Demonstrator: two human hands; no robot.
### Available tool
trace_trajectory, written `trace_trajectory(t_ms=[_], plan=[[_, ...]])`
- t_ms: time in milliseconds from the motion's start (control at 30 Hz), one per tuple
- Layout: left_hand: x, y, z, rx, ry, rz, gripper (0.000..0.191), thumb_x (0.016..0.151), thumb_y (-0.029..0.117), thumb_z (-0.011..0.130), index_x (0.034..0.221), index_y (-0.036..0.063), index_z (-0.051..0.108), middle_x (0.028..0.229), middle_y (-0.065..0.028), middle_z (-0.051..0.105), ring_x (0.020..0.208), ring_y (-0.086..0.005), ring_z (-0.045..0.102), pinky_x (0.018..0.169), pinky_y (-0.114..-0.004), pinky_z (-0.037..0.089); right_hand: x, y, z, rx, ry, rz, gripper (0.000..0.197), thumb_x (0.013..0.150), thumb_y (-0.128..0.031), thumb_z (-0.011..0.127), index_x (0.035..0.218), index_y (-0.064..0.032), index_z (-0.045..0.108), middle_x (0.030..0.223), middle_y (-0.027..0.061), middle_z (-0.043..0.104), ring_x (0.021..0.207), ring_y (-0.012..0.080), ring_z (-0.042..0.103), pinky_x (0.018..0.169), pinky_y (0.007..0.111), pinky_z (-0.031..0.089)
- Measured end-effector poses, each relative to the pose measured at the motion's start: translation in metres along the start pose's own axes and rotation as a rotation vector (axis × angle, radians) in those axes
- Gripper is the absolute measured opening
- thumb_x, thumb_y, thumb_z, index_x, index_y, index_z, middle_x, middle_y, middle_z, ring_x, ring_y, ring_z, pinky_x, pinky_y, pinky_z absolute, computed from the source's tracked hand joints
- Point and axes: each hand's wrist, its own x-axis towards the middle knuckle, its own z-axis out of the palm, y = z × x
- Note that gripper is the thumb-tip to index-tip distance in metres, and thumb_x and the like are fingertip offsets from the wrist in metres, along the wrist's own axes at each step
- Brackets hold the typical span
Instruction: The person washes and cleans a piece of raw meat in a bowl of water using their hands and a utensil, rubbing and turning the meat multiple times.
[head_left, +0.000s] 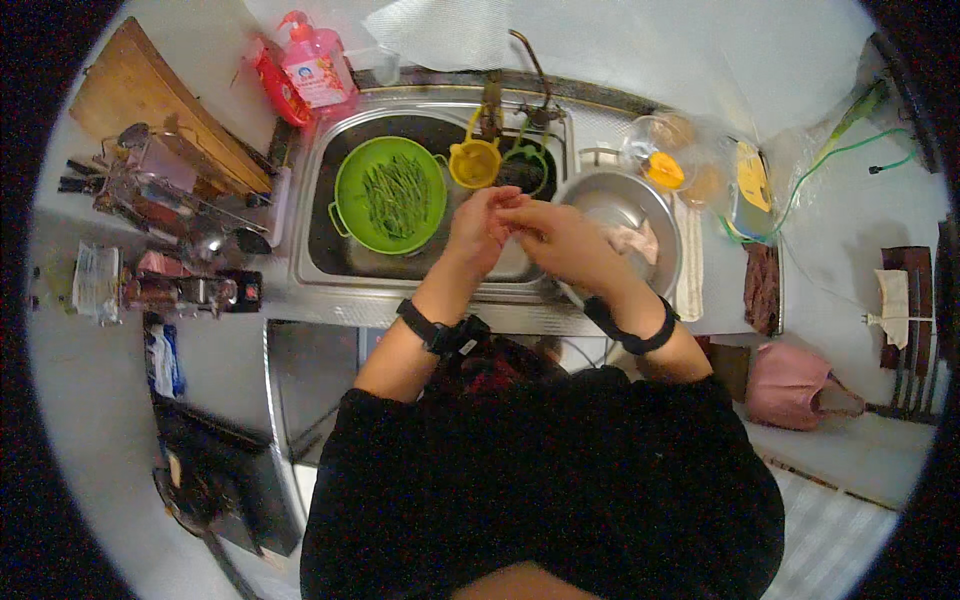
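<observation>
My left hand (484, 229) and my right hand (559, 240) meet above the front of the steel sink (300, 255), the right fingers laid over the left. No object shows between them. To their left, a green colander (349, 191) in the sink holds green beans or similar thin green stalks (397, 199). Just behind the hands is a small yellow strainer (475, 163) near the faucet (536, 75). At the right of the sink stands a metal basin (667, 225) with liquid and a pale pinkish piece (636, 241), partly behind my right hand and forearm.
Pink pump bottle (319, 71) and red packet (277, 82) stand at the back left corner. Wooden cutting boards (165, 97) and a utensil rack (150, 180) are on the left. Right of the basin lie clear plastic containers (701, 176), a folded cloth (688, 262) and a green cord (814, 169).
</observation>
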Motion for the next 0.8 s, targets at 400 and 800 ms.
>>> trace_trajectory(t_ms=[400, 800], plan=[[0.047, -0.184, 0.059, 1.841, -0.216, 0.146, 0.051, 0.07, 0.015, 0.037, 0.113, -0.0022, 0.016, 0.117, -0.0203, 0.015, 0.111, -0.0313, 0.014, 0.089, -0.04, 0.016, -0.143, 0.194, -0.056, -0.35, 0.045, -0.046, 0.054, 0.057, 0.005, 0.043, 0.108, -0.0105, 0.038, 0.112, 0.0172, 0.03, 0.097, 0.0322, 0.037, 0.081, 0.032, 0.032], [0.062, -0.201, 0.041, 2.318, -0.377, -0.062, 0.071, 0.065, 0.028, 0.048, 0.119, 0.0045, 0.008, 0.123, -0.0157, 0.011, 0.115, -0.0265, 0.009, 0.087, -0.046, 0.015, -0.107, 0.21, -0.048, -0.478, -0.197, 0.229, 0.038, 0.065, -0.02, 0.05, 0.1, -0.01, 0.043, 0.102, 0.0177, 0.039, 0.095, 0.0364, 0.036, 0.083, 0.044, 0.027]])
